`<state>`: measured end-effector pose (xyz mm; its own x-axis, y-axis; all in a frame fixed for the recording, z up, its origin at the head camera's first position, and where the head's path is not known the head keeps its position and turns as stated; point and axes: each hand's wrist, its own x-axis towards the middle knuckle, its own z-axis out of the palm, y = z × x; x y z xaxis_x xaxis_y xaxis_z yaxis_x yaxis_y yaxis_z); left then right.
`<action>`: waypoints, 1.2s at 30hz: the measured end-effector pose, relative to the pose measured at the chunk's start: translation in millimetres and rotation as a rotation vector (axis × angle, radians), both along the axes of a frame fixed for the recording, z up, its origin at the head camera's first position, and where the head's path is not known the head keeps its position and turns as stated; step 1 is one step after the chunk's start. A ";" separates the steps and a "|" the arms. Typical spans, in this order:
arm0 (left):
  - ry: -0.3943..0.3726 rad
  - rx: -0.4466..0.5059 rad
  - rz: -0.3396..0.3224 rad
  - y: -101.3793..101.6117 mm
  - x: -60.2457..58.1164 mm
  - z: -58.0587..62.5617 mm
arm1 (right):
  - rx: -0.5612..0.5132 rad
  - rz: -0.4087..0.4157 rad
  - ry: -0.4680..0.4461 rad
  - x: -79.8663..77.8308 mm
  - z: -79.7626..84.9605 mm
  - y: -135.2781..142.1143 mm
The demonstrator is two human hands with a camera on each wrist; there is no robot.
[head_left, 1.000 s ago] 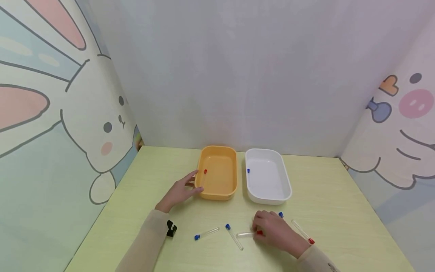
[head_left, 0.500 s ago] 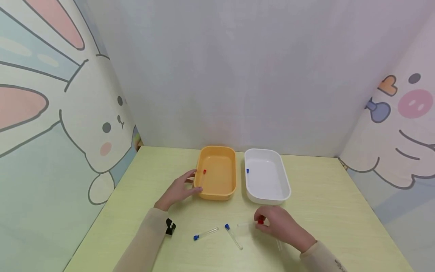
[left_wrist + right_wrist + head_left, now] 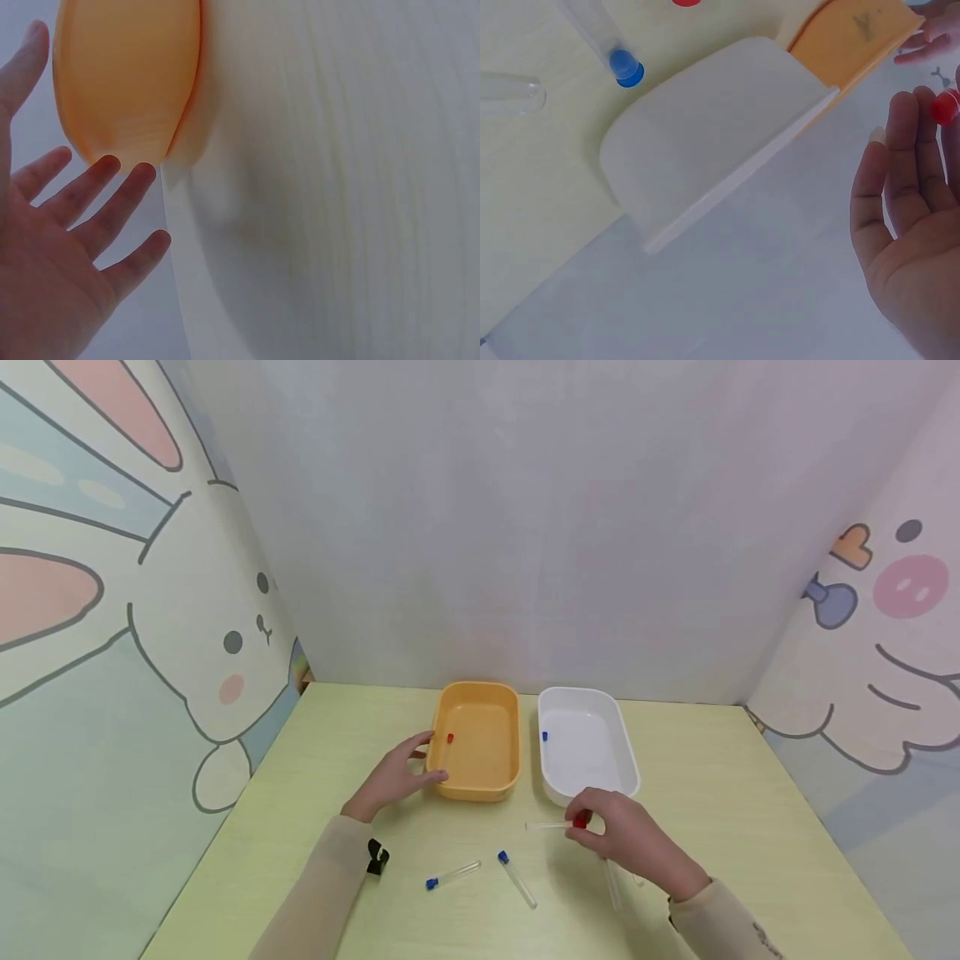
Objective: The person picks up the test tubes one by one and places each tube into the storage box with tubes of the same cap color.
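At the orange tray (image 3: 483,747), my left hand (image 3: 392,782) has fingers spread along the left side and front corner. In the left wrist view this hand (image 3: 75,240) shows straight, spread fingers beside the tray (image 3: 127,67). My right hand (image 3: 630,839) pinches a clear test tube (image 3: 544,826) by its red cap (image 3: 580,820), raised in front of the white tray (image 3: 588,747). The right wrist view shows the red cap (image 3: 945,107) at the fingertips of this hand (image 3: 915,202). Two blue-capped tubes (image 3: 454,875) (image 3: 519,882) lie on the table.
Other clear tubes (image 3: 611,885) lie partly hidden below my right hand. A small red piece (image 3: 450,738) is in the orange tray and a small blue one (image 3: 545,737) in the white tray. A grey curtain (image 3: 517,527) stands behind the table.
My right hand has picked the red-capped test tube up from the table and moved it away from me, toward the white tray. My left hand stays at the orange tray.
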<state>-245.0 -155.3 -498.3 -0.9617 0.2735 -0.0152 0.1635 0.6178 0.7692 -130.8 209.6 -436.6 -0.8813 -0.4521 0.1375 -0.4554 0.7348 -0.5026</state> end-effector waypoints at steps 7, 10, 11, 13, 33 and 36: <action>-0.030 -0.008 0.009 1.8 0.1 -0.4 | -0.117 -0.019 0.023 -4.9 5.5 2.9; -0.030 -0.009 0.009 1.1 0.5 -0.6 | -0.169 -0.020 0.046 -8.0 6.8 2.6; -0.028 -0.007 0.008 1.0 0.6 -0.7 | -0.185 -0.020 0.052 -9.0 7.3 2.2; -0.029 0.000 0.007 0.7 0.8 -0.9 | -0.216 -0.025 0.059 -10.9 8.5 1.3; -0.042 0.006 0.017 0.3 -0.7 -4.5 | -0.326 -0.209 0.050 -21.2 16.8 0.3; -0.033 0.012 0.017 0.8 -0.4 -4.7 | -0.351 -0.230 0.062 -23.3 15.7 0.9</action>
<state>-245.4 -154.5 -503.1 -0.9653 0.2573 -0.0438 0.1274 0.6109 0.7814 -154.1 210.5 -420.9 -0.9389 -0.1612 0.3040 -0.3370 0.6095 -0.7176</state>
